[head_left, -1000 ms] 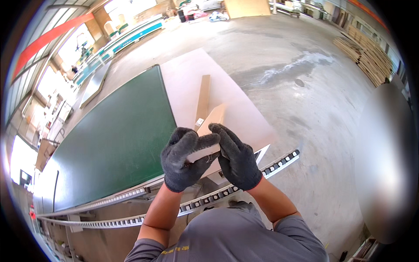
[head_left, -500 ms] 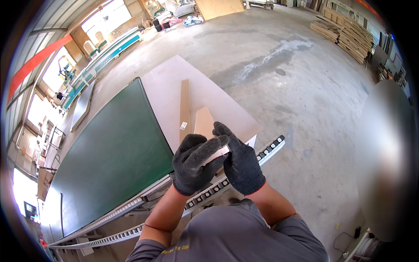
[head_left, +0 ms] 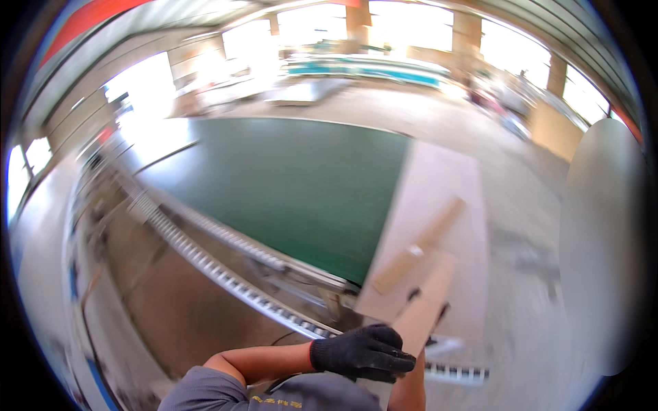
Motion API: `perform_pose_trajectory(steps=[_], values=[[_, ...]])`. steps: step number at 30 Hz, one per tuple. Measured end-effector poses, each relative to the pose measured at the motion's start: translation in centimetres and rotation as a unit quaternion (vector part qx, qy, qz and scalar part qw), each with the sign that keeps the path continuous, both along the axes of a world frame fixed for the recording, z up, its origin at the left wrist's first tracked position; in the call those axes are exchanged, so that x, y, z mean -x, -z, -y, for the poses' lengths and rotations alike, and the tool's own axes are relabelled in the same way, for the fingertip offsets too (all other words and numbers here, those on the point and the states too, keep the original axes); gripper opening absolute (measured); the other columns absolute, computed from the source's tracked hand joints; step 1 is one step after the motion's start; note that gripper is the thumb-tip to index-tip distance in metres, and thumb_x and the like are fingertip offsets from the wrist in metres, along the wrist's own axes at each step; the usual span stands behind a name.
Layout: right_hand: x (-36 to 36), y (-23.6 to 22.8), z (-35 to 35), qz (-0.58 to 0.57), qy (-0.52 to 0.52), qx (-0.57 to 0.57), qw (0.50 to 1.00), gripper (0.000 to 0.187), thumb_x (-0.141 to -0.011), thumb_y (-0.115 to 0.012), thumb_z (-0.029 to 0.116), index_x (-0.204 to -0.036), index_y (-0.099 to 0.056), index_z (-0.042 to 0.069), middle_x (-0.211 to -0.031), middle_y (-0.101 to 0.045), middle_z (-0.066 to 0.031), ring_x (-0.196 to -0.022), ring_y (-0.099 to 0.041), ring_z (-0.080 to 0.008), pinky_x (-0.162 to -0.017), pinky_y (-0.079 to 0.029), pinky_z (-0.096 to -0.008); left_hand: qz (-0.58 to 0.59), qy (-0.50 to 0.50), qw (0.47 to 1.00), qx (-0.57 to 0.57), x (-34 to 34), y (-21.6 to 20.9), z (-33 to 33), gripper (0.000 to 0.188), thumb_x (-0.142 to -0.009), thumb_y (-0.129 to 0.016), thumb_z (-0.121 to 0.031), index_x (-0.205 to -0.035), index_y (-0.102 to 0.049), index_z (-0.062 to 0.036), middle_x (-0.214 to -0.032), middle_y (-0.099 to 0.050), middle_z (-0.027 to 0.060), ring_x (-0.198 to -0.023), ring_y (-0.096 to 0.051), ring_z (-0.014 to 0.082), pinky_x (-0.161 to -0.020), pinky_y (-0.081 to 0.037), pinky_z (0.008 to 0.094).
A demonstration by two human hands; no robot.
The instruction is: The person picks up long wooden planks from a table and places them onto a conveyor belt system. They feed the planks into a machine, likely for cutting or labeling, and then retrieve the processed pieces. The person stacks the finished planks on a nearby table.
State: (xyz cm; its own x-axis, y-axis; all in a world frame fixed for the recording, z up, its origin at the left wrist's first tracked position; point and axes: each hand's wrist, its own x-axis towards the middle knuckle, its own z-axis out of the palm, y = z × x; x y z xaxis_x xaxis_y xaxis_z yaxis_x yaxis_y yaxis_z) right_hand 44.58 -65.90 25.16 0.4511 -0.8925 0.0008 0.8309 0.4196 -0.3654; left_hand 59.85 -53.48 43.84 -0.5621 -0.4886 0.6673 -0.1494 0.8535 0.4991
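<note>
My left hand [head_left: 364, 352], in a black knitted glove, is closed against the near end of a flat tan board [head_left: 426, 301]. The board slants up and away from me, over a pale sheet [head_left: 449, 171]. Most of my right hand [head_left: 443, 315] is hidden behind the board. Only dark gloved fingertips show at its two long edges, gripping it. Just beyond lies a narrow tan strip [head_left: 439, 229] with a small white label, flat on the pale sheet. Motion blurs the picture.
A large green conveyor-like bed [head_left: 295, 185] stretches to the left of the pale sheet. Along its near side runs a metal rail with rollers [head_left: 226, 279]. A teal-and-white machine [head_left: 363, 70] stands at the back. A blurred grey rounded shape [head_left: 603, 246] fills the right rim.
My view has swung left, bringing more of the green bed into sight. The tan board now shows raised at length between my hands, and my right hand has moved behind it.
</note>
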Motion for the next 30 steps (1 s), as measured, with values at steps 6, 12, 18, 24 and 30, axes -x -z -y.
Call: perform_pose_trajectory(steps=[6, 12, 18, 24, 30], values=[[-8.9, -3.3, 0.3, -0.089, -0.03, -0.153, 0.984, 0.082, -0.094, -0.041, 0.077, -0.145, -0.05, 0.013, -0.134, -0.056, -0.0095, -0.113, -0.057, -0.0282, -0.093, -0.052, -0.0435, -0.331, -0.411, 0.737, -0.422, -8.2, 8.3, -13.1, 0.061, -0.091, -0.076, -0.017, -0.147, -0.052, -0.0095, -0.124, -0.069, 0.0144, -0.107, -0.065, 0.0159, -0.096, -0.051, 0.0327], [-18.0, 0.8, -4.8, -0.292, -0.006, 0.162, 0.943, 0.078, -0.095, -0.065, 0.044, -0.152, -0.034, 0.001, -0.133, -0.055, -0.0147, -0.114, -0.057, -0.0276, -0.096, -0.051, -0.0433, -0.362, -0.645, 0.562, -0.37, -14.8, 16.5, -26.8, 0.055, -0.097, -0.07, -0.027, -0.142, -0.052, -0.001, -0.121, -0.069, 0.0098, -0.102, -0.065, 0.014, -0.091, -0.054, 0.0311], [-21.9, 1.6, -21.9, -0.32, -0.24, 0.594, 0.698, 0.11, -0.072, -0.085, 0.022, -0.158, -0.021, -0.004, -0.133, -0.054, -0.0143, -0.114, -0.057, -0.0211, -0.097, -0.048, -0.0366, -0.657, -0.604, 0.443, -0.089, -16.3, 17.4, -40.3, 0.074, -0.101, -0.064, -0.037, -0.155, -0.031, 0.0012, -0.126, -0.064, 0.0131, -0.104, -0.064, 0.0167, -0.093, -0.052, 0.0341], [-24.8, 6.0, -36.6, -0.231, -0.32, 0.886, 0.243, 0.089, -0.073, -0.081, 0.053, -0.148, -0.05, 0.017, -0.104, -0.063, -0.0121, -0.086, -0.068, -0.0315, -0.071, -0.055, -0.0462, -0.626, -0.759, 0.135, 0.12, -15.7, 25.3, -57.9, 0.029, -0.1, -0.061, -0.023, -0.116, -0.057, 0.0008, -0.1, -0.068, 0.013, -0.09, -0.066, 0.022, -0.077, -0.053, 0.0388], [-29.6, 6.2, -49.1, -0.182, -0.348, 0.914, 0.102, 0.085, -0.074, -0.081, 0.05, -0.148, -0.05, 0.022, -0.108, -0.061, -0.0108, -0.091, -0.068, -0.0331, -0.072, -0.054, -0.0464, -0.656, -0.751, -0.009, 0.072, -8.8, 30.6, -70.9, 0.033, -0.098, -0.059, -0.014, -0.127, -0.053, 0.002, -0.112, -0.063, 0.0066, -0.096, -0.059, 0.0141, -0.085, -0.049, 0.0315]])
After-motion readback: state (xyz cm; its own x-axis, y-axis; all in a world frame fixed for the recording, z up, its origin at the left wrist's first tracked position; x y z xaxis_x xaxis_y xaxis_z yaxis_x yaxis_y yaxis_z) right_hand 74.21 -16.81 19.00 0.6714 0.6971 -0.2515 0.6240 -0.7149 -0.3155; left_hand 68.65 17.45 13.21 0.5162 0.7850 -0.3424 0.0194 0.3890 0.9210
